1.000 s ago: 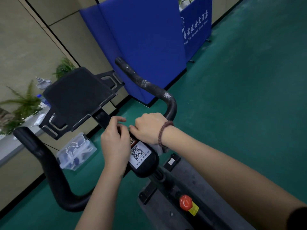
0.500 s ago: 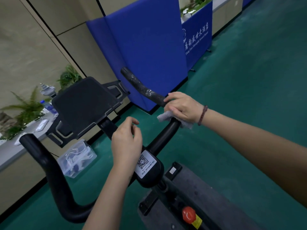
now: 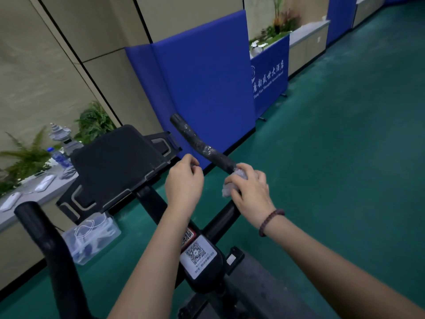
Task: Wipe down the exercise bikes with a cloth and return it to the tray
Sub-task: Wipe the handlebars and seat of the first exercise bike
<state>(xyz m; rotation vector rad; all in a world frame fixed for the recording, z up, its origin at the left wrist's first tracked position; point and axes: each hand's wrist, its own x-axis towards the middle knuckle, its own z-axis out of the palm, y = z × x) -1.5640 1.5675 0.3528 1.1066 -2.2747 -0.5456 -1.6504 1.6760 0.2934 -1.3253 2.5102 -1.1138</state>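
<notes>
A black exercise bike fills the foreground, with a tablet holder (image 3: 117, 162) and a QR-code sticker on its stem (image 3: 198, 256). Its right handlebar (image 3: 200, 143) rises toward the blue panel. My right hand (image 3: 250, 192) is wrapped around that bar near its bend, pressing a crumpled pale cloth (image 3: 230, 187) against it. My left hand (image 3: 184, 180) hovers just left of the bar with fingers loosely curled and nothing visible in them. The left handlebar (image 3: 43, 238) curves up at the lower left.
A folding blue panel (image 3: 202, 84) and a blue banner (image 3: 269, 77) stand behind the bike. A clear plastic box of cables (image 3: 92, 238) sits on the green floor by the wall. A grey ledge (image 3: 27, 196) at left holds plants, a bottle and small devices.
My right hand went from the stem up to the right handlebar with the cloth and now sits slightly lower on it. My left hand lifted off the stem.
</notes>
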